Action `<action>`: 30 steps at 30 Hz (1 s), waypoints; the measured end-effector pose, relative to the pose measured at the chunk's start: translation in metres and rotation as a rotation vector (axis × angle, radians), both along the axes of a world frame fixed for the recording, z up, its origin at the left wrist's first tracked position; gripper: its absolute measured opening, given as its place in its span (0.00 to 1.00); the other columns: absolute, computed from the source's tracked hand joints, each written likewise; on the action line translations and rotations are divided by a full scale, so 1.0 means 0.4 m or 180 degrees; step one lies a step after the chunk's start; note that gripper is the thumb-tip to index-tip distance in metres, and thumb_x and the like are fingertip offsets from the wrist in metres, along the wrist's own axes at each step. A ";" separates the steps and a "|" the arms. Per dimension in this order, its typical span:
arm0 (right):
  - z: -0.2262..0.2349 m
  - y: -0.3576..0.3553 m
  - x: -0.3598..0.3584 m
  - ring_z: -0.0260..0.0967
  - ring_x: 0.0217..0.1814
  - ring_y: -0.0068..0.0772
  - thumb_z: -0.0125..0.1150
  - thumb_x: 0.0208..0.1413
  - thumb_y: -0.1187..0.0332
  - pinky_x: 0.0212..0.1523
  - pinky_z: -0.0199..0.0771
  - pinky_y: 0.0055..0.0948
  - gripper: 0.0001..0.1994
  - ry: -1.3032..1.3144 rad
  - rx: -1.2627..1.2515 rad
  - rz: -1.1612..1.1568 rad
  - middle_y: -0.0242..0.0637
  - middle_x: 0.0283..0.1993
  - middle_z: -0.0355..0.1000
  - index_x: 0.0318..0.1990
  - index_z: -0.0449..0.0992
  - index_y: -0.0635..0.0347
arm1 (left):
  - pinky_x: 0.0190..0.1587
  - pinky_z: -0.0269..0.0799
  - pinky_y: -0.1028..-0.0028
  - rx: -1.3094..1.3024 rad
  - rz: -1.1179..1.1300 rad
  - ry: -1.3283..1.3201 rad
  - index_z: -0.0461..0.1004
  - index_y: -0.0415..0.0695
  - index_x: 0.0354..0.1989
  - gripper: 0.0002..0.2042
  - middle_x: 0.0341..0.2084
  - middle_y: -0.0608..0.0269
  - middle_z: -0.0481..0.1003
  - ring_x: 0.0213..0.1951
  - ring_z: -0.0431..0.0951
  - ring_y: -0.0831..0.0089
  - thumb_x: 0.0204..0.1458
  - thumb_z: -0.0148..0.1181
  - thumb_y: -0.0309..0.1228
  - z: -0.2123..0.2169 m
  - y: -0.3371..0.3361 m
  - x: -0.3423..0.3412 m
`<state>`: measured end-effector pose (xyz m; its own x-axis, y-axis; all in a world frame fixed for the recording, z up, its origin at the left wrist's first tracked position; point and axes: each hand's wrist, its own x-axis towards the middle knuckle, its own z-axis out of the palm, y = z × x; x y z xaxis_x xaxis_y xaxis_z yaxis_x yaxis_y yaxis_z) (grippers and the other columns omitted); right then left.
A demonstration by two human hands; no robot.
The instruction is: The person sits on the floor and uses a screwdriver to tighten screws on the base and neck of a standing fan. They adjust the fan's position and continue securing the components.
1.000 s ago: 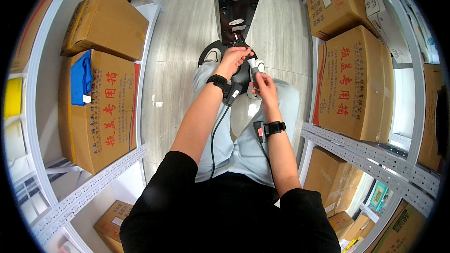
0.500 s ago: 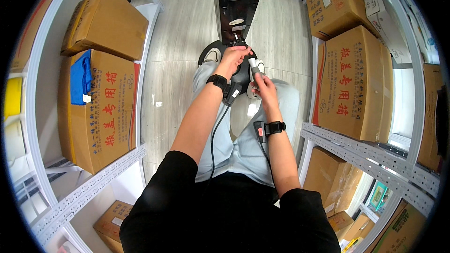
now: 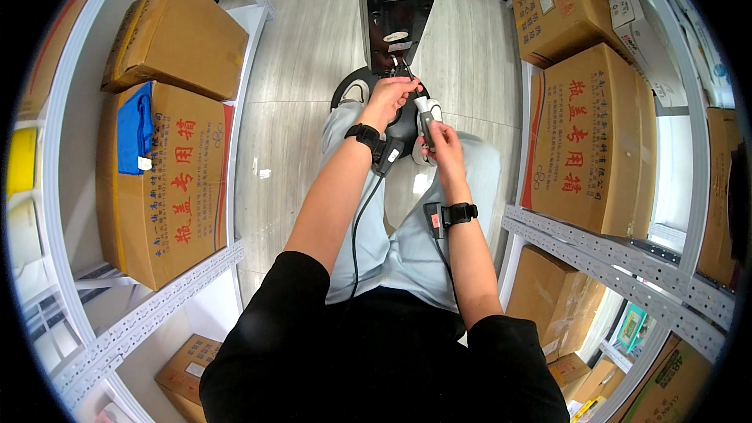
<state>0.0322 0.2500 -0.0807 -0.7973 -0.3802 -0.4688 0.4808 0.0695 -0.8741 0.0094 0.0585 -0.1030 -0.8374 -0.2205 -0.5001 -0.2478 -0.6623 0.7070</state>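
Note:
A tall black tower-shaped appliance [image 3: 397, 8] stands in front of me, above a round black base [image 3: 402, 116]. My right hand [image 3: 446, 149] is closed around a slim grey tool [image 3: 426, 123] with a white collar, its kind not clear. A thin dark shaft or cord runs from the collar up to the appliance's lower end. My left hand [image 3: 387, 99] is just below that end, fingertips pinched together by the thin dark piece. Whether they grip it or something smaller is hidden.
Cardboard boxes fill the metal shelves on both sides, including a large left box [image 3: 168, 180] and a large right box [image 3: 587, 141]. A blue cloth [image 3: 135, 131] lies on the left one. Cabled black wrist straps [image 3: 364, 136] are on both my arms. My shoes [image 3: 356, 92] flank the base.
The grey tool has turned slightly more upright, and my right fingers have shifted a little along its handle. My left hand has barely moved.

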 end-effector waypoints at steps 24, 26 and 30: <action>-0.012 0.000 0.005 0.74 0.30 0.24 0.54 0.61 0.64 0.26 0.74 0.20 0.16 -0.0027 -0.0186 -0.0176 0.37 0.36 0.72 0.53 0.66 0.60 | 0.19 0.53 0.84 -0.0221 0.0467 -0.0185 0.74 0.38 0.37 0.16 0.25 0.64 0.76 0.19 0.61 0.87 0.41 0.71 0.28 -0.017 0.013 -0.006; -0.007 0.008 -0.007 0.74 0.30 0.23 0.54 0.61 0.64 0.25 0.74 0.20 0.16 -0.0318 -0.0385 -0.0252 0.36 0.36 0.72 0.53 0.66 0.60 | 0.19 0.53 0.84 -0.0057 0.0319 -0.0148 0.73 0.38 0.38 0.15 0.26 0.63 0.77 0.20 0.61 0.87 0.43 0.69 0.27 -0.003 0.011 -0.008; -0.015 0.006 -0.007 0.74 0.32 0.23 0.56 0.60 0.63 0.25 0.73 0.20 0.18 -0.0156 -0.0258 -0.0091 0.35 0.36 0.72 0.54 0.66 0.61 | 0.19 0.52 0.85 0.0138 0.0142 -0.0030 0.73 0.38 0.40 0.13 0.28 0.63 0.78 0.21 0.62 0.87 0.47 0.66 0.26 0.003 0.007 -0.009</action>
